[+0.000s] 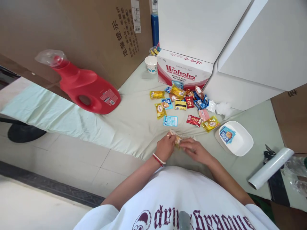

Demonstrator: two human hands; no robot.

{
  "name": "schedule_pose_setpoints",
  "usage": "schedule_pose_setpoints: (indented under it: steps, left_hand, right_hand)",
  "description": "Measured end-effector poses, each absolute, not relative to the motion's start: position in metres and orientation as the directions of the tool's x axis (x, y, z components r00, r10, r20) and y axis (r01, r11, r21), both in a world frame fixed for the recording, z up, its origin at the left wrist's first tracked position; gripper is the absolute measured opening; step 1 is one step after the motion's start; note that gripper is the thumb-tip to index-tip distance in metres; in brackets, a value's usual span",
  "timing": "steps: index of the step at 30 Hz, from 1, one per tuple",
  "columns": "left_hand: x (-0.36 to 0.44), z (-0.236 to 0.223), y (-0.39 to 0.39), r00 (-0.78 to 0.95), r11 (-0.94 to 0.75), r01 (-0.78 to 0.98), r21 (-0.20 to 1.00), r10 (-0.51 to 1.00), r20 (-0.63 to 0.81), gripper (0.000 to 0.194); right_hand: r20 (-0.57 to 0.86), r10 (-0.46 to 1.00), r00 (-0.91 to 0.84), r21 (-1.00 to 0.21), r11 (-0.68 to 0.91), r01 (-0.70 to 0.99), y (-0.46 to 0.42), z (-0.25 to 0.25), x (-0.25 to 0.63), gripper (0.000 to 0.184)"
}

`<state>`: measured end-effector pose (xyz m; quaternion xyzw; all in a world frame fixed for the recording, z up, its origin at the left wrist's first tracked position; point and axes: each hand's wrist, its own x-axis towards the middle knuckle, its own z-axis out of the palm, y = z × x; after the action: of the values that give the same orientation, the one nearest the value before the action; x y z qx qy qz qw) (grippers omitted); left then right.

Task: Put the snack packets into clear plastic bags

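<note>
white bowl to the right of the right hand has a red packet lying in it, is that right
Not quite: the head view shows that the packet is mainly blue, not red. It does lie in the white bowl to the right of the right hand.

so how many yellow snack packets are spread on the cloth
5 visible: leftmost packet; second packet just below it; black-banded packet in the middle; overlapping packet near the Wahaha box; rightmost packet by the white bowl. More may be hidden.
</note>
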<state>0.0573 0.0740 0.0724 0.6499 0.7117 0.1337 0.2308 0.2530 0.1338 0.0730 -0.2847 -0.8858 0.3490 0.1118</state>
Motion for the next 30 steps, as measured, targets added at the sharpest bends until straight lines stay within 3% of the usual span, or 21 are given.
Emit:
schedule_pose_setpoints:
  steps: [3,6,8,11,14,16,18,22,24,26,30]
  left_hand:
    - [0.059,0.069,0.072,-0.046,0.1,0.907,0.41,0.989,-0.139,0.025]
    - [0.062,0.07,0.071,-0.083,0.093,0.912,0.399,0.996,-0.042,0.021]
    - [0.066,0.069,0.071,-0.112,0.089,0.914,0.395,0.993,0.037,0.018]
    - [0.07,0.065,0.071,-0.133,0.089,0.908,0.41,0.988,0.08,0.018]
    - [0.071,0.058,0.073,-0.188,0.126,0.868,0.48,0.978,0.085,0.019]
    - [0.066,0.056,0.077,-0.281,0.186,0.813,0.553,0.955,0.092,0.032]
    - [0.055,0.055,0.081,-0.359,0.268,0.722,0.638,0.933,0.014,0.045]
    - [0.028,0.062,0.083,-0.318,0.352,0.422,0.835,0.92,-0.228,0.039]
    - [0.024,0.068,0.079,-0.311,0.333,0.286,0.899,0.919,-0.242,0.039]
    - [0.029,0.078,0.074,-0.3,0.295,0.192,0.936,0.926,-0.23,0.04]
    - [0.048,0.095,0.065,-0.157,0.17,0.034,0.985,0.974,-0.163,0.04]
  right_hand:
    - [0.025,0.87,-0.492,-0.524,0.431,0.735,0.135,0.068,0.267,0.035]
    - [0.013,0.908,-0.419,-0.371,0.393,0.841,0.131,0.067,0.274,0.019]
    - [-0.007,0.9,-0.436,-0.397,0.398,0.827,0.129,0.073,0.274,0.01]
    - [-0.062,0.898,-0.437,-0.513,0.347,0.785,0.129,0.091,0.261,0.015]
    - [-0.059,0.846,-0.53,-0.602,0.394,0.695,0.135,0.099,0.229,0.02]
    - [-0.066,0.796,-0.601,-0.598,0.451,0.663,0.141,0.094,0.204,0.029]
    - [-0.118,0.755,-0.645,-0.583,0.473,0.661,0.146,0.085,0.186,0.035]
    - [-0.06,0.673,-0.738,-0.65,0.534,0.54,0.145,0.073,0.181,0.04]
    - [0.003,0.645,-0.764,-0.649,0.582,0.49,0.137,0.074,0.186,0.053]
    - [0.024,0.691,-0.722,-0.604,0.586,0.541,0.128,0.076,0.19,0.063]
    - [0.039,0.832,-0.553,-0.589,0.467,0.66,0.123,0.083,0.215,0.049]
